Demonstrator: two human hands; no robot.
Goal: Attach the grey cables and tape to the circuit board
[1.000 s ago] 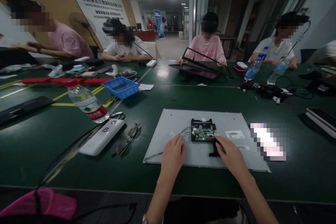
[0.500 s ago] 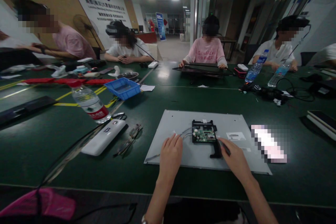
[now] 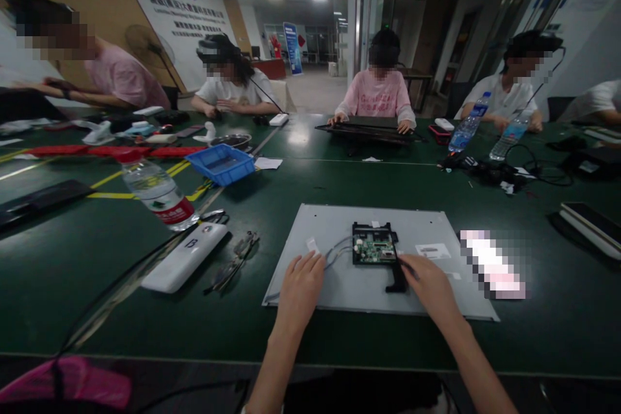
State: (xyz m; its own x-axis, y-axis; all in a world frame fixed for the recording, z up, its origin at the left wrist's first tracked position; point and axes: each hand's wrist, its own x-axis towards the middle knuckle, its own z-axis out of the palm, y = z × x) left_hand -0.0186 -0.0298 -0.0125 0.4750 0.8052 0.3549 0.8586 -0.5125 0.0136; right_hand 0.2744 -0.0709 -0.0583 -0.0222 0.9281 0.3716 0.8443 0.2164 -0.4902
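A flat grey panel lies on the green table in front of me. On it sits a green circuit board in a black plastic frame. Thin grey cables run leftward from the board. My left hand lies over the panel's left part, fingers stretched out above the cables and close to a small white tab. At the frame's lower right, my right hand has its fingers closed around a slim dark object, mostly hidden, whose kind I cannot make out.
Left of the panel lie eyeglasses, a white power bank and a water bottle. A blue tray stands farther back. On the right is a blurred-out bright phone-like object. Several people sit across the table.
My left hand has slid slightly left and down, and the cables beside it bow out more. The white tab now shows more clearly. My right hand stays at the black frame.
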